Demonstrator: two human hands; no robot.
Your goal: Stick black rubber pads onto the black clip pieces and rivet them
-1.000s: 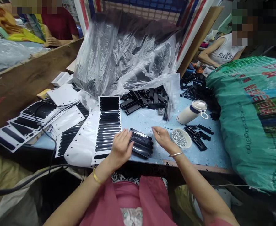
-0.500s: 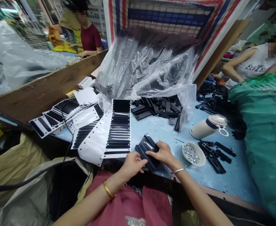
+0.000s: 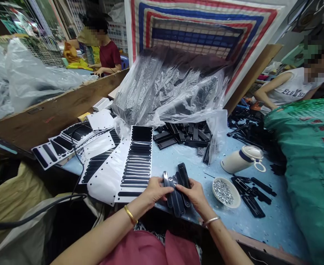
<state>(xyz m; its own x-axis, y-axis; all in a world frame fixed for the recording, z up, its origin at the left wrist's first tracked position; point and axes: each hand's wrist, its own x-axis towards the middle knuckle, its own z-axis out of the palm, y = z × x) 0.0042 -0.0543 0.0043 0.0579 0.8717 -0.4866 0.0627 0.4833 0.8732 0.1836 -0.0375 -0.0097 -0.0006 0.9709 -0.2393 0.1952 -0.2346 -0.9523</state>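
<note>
Between my hands, just above the front edge of the blue table, is a fanned bunch of several long, narrow black pieces (image 3: 177,200) with rounded ends. My left hand (image 3: 155,191) pinches the left side of the bunch with thumb and fingers. On the other side, my right hand (image 3: 195,192) grips it, thumb pressed on top and fingers partly hidden behind. Left of the bunch lies a white sheet (image 3: 134,195) carrying rows of glossy black strips. A white bowl (image 3: 236,200) of small shiny metal parts sits to the right of my right hand.
Beyond the bowl are a cream bottle (image 3: 235,161) and loose black parts (image 3: 253,206). Farther back, ridged black pieces (image 3: 164,139) spill from clear plastic (image 3: 175,92). A green sack (image 3: 302,147) borders the right side. Two people (image 3: 109,55) work behind.
The black bunch has turned more upright and its pieces are fanned apart. My left hand now grips its left side; before, it was at the lower edge. The view has tilted slightly upward.
</note>
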